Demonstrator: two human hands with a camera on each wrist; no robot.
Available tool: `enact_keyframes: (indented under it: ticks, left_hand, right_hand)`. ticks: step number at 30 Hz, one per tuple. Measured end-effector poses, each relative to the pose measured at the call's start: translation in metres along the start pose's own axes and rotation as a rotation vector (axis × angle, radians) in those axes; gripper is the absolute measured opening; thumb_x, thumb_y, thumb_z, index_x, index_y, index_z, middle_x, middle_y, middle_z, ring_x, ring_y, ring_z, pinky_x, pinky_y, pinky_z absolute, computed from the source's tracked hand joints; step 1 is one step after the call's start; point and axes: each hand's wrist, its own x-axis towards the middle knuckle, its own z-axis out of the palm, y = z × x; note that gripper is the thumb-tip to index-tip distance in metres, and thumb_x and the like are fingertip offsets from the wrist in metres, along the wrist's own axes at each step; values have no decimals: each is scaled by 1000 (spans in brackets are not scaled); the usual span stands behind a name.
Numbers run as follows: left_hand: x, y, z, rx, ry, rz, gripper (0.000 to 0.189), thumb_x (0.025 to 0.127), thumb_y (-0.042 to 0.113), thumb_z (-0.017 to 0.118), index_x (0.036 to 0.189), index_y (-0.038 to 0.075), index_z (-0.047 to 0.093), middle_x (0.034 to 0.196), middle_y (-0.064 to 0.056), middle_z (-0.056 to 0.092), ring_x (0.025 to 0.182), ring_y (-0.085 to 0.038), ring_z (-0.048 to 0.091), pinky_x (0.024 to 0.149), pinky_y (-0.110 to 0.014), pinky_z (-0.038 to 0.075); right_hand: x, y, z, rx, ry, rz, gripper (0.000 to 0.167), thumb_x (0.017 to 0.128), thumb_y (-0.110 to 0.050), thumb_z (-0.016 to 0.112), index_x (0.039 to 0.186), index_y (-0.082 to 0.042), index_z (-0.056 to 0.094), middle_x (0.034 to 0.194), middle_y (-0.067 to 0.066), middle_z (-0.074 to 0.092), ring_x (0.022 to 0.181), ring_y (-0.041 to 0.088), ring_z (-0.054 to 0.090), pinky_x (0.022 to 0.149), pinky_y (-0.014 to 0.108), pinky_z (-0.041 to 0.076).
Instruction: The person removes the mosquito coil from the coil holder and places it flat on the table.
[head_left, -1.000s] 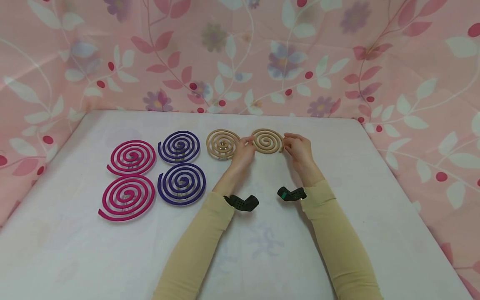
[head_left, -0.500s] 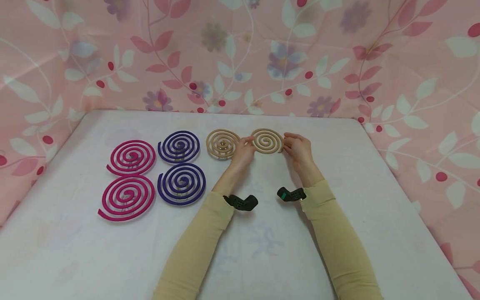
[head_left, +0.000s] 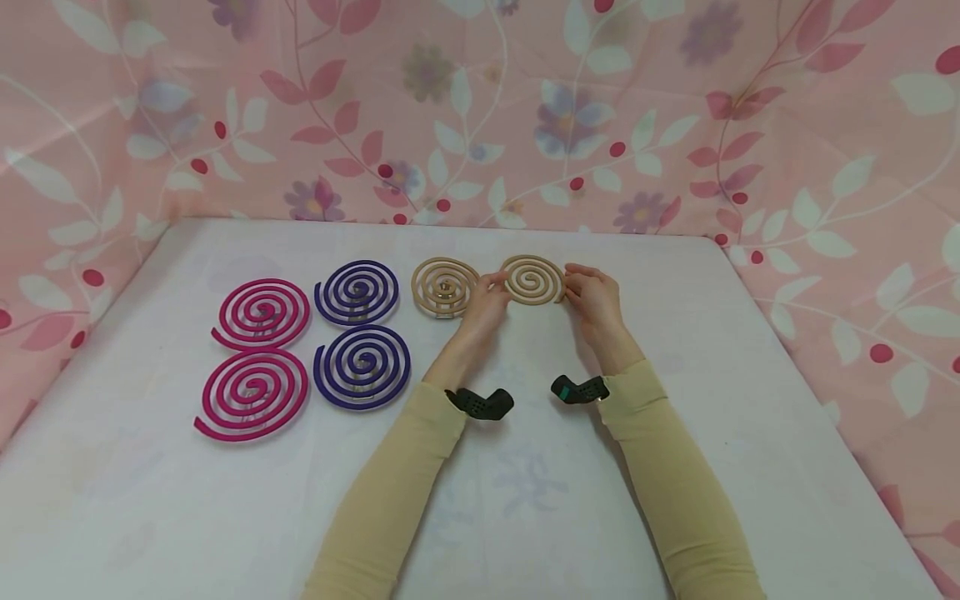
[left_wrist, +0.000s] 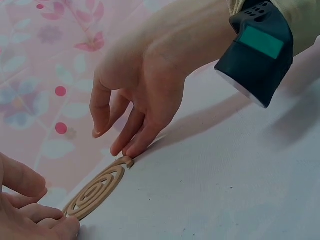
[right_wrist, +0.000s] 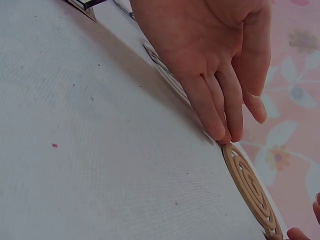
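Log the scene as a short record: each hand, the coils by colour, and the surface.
Left hand: fingertips touch the left edge of the rightmost tan coil
Right hand: fingertips at that coil's right edge
Other tan coil: partly hidden by the left hand
Blue coils: two, left of the tan pair
Pink coils: two, leftmost
Surface: white-covered table

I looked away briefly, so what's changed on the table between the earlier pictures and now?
Nothing visibly changed beyond a slight drift of the whole head view. The left hand and right hand touch opposite sides of the rightmost tan spiral, as before. The other tan spiral, purple spirals and pink spirals also stayed put.
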Motion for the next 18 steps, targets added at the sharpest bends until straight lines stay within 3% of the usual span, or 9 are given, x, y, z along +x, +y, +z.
enact_keyframes:
  ticks: [4,7,12,18]
  left_hand:
    - [-7,15,-8,114,-50,30,43,99,3,47,142,0,46,158,-16,38,148,-26,34,121,-38,30]
    - [-21,47,-24,241,-81,130,40,102,12,49,142,7,50,153,-12,46,142,-25,43,118,-39,35]
    - [-54,106,-59,336,-31,344,39,104,15,49,142,8,52,147,-10,53,135,-24,49,117,-38,36]
    - [-79,139,-88,422,-14,416,43,105,17,48,147,8,47,151,-12,49,141,-24,44,120,-38,33]
  right_hand:
    - [-8,-14,0,34,15,-21,34,96,3,50,129,2,59,114,3,57,109,15,54,107,33,42]
    - [-23,-39,-2,125,-8,-105,26,97,3,51,120,-2,61,113,0,58,109,14,53,111,35,39]
    - [-56,-83,-5,284,-82,-265,23,96,1,57,117,0,64,124,7,58,118,17,52,115,39,36]
    - [-85,-110,1,300,-117,-353,22,94,-3,62,116,-3,66,127,8,59,116,19,52,108,40,38]
